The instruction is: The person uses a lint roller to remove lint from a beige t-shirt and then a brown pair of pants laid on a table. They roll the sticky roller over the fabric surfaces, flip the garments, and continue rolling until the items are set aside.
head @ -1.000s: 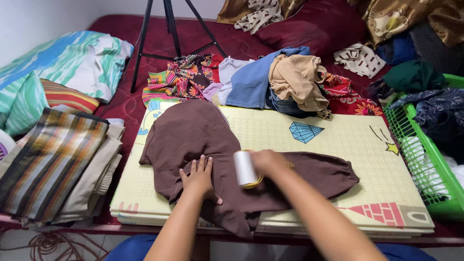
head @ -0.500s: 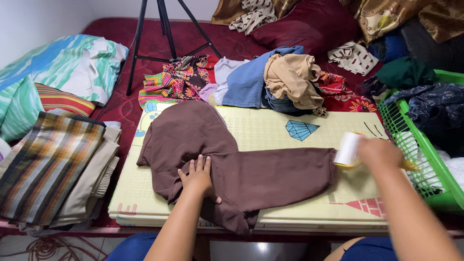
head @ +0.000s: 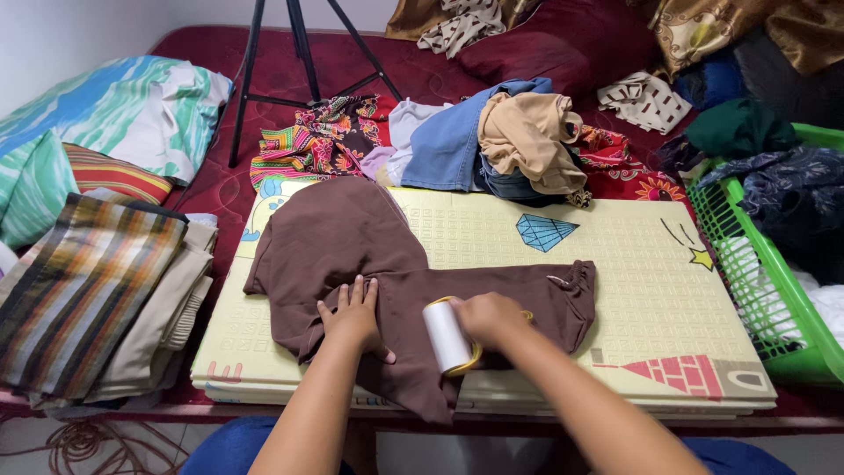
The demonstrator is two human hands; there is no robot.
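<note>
Covering much of its handle, the right hand (head: 491, 317) is clenched around a lint roller (head: 447, 337), whose white cylinder with yellow rim is laid on the brown garment (head: 369, 255). The left hand (head: 352, 314) is pressed flat, fingers spread, on the same soft, matte cloth, which is spread over a pale yellow embossed mat (head: 651, 290); its lower edge hangs off and is partly hidden. Half a second ago the roller was held out at the sleeve's far end; the sleeve cuff is now bunched.
</note>
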